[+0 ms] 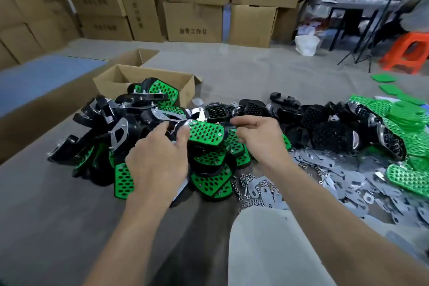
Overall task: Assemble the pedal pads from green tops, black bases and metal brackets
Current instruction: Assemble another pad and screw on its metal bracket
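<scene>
From the head camera, both forearms reach forward over a grey floor (pixel 243 72) strewn with parts. The left hand (pixel 160 158) and right hand (pixel 257 134) hold one pedal pad (pixel 205 133) between them, raised just above a heap of finished pads (pixel 209 176), its holed green face turned up and toward the camera. The left grip is closed on the pad's left end, with the thumb against the green edge and the fingers curled behind. The right grip is closed too, its fingertips pinching the right end; exactly what they press on is hidden by the fingers.

More finished pads lie tumbled to the left (pixel 104 137), some showing their black undersides and silver brackets. Behind the hands, a row of black bases (pixel 325 123) runs rightward to a pile of green tops (pixel 408 118). Loose metal brackets (pixel 348 181) cover the floor at the right, and small nuts (pixel 248 183) lie just beside the heap. A pale trouser knee (pixel 267 239) fills the lower middle.

An open cardboard box (pixel 144 79) stands behind the left pile, beside a blue mat (pixel 46 76). Stacked cartons (pixel 195 21) line the back wall. At the far right are an orange stool (pixel 408 53) and a worktop (pixel 362 4) with a person bent over it.
</scene>
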The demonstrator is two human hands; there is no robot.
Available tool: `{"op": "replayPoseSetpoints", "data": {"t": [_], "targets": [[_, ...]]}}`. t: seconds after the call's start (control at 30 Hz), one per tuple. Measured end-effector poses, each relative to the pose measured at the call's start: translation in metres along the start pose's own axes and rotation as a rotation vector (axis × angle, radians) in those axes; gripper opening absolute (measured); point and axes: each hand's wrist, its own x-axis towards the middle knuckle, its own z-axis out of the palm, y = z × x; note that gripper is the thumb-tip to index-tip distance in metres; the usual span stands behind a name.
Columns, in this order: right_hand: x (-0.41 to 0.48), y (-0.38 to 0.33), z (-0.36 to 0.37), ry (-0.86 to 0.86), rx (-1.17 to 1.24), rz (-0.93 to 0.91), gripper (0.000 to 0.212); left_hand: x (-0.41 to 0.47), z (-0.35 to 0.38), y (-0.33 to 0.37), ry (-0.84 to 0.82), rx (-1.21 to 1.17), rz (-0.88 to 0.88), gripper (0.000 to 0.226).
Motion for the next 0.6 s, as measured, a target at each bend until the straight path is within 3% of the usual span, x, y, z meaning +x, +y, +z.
{"op": "replayPoseSetpoints", "data": {"t": [0.13, 0.27, 0.37, 0.5, 0.6], "targets": [[0.043, 0.026, -0.041, 0.101, -0.405, 0.009, 0.04, -0.016, 0.004, 0.026, 0.119, -0.123, 0.241, 0.03], [0.088, 0.051, -0.054, -0.097, -0.883, -0.051, 0.068, -0.035, 0.027, 0.069, 0.084, -0.28, 0.47, 0.017], [0.105, 0.061, -0.051, -0.197, -0.935, 0.014, 0.074, -0.04, 0.051, 0.089, -0.031, -0.277, 0.585, 0.016], [0.105, 0.071, -0.051, -0.03, -0.967, 0.002, 0.056, -0.041, 0.073, 0.1, -0.138, -0.26, 0.632, 0.017], [0.112, 0.067, -0.044, 0.058, -1.019, -0.166, 0.074, -0.04, 0.086, 0.104, -0.125, -0.286, 0.642, 0.02]]}}
